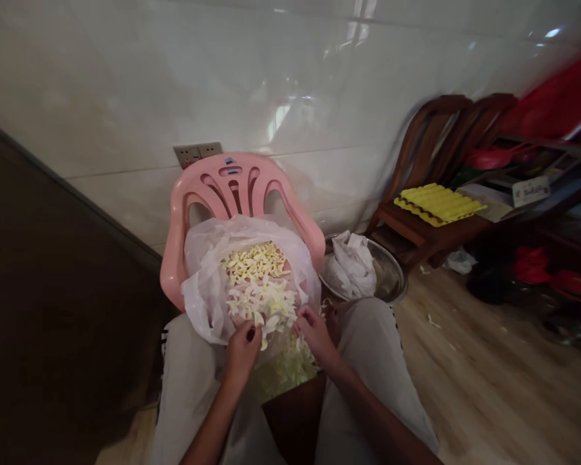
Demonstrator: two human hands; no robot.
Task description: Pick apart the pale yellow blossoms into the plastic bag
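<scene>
A pink plastic chair (242, 169) stands against the wall with a translucent plastic bag (206, 258) spread over its seat. On the bag lie a heap of small yellowish pieces (255, 261) and, nearer me, a heap of larger white petals (261, 300). My left hand (246, 339) is at the near left edge of the white petals, its fingers pinched together; what they hold is too small to name. My right hand (314, 330) is at the near right edge, fingers also closed. Between my knees, below the hands, sits a pile of pale green-yellow pieces (290, 368).
A metal basin (391, 274) holding a white plastic bag (351, 265) is on the floor at the right. Beyond it, a wooden chair (411, 226) carries yellow egg trays (440, 203). A dark panel (53, 290) fills the left side.
</scene>
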